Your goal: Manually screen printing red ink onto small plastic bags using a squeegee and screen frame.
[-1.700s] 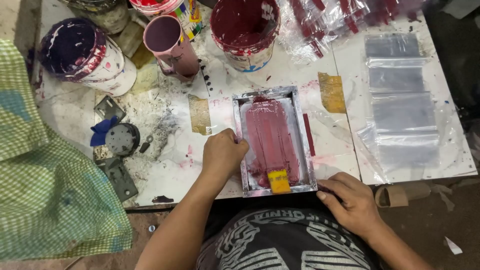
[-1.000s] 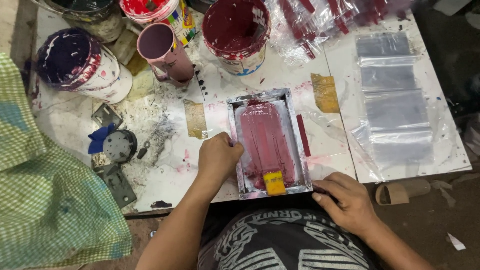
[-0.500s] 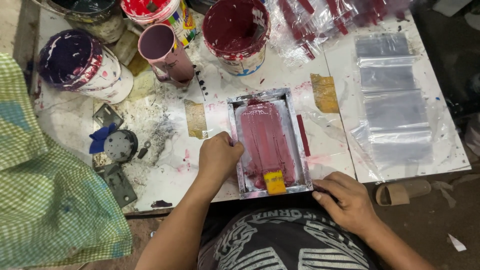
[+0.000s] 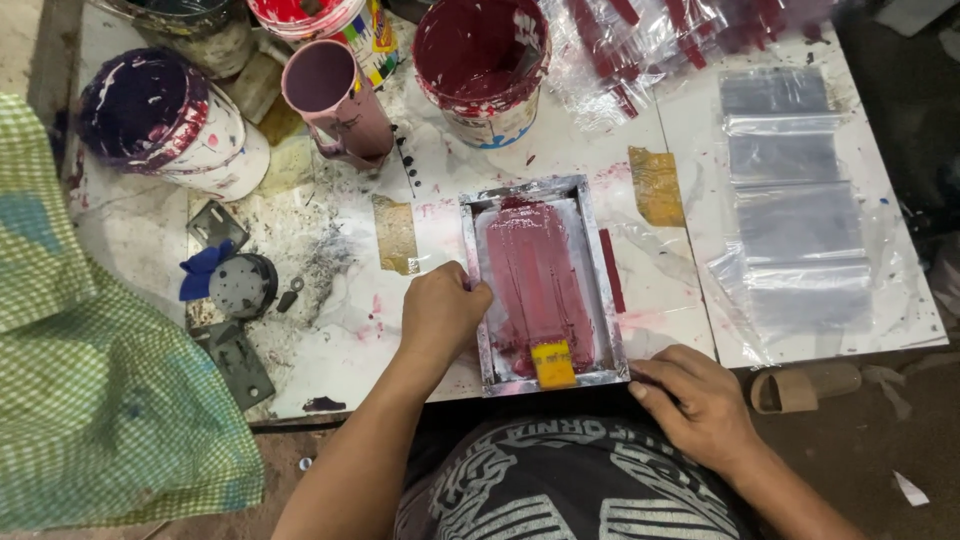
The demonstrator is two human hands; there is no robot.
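I see both forearms bare, no sleeves, watch or rings on the left grip (image 4: 440, 312) or right grip (image 4: 700, 400). At six o'clock, a dark shirt (image 4: 570, 485) with pale lettering and wing-like print.

My left hand (image 4: 440, 312) sits curled, knuckles up, fingers bent under toward three o'clock, forearm running back to seven o'clock. My right hand (image 4: 697, 400) lies lower, at four o'clock from the left, palm down, fingers loosely bent and pointing to nine o'clock, wrist trailing toward five o'clock.
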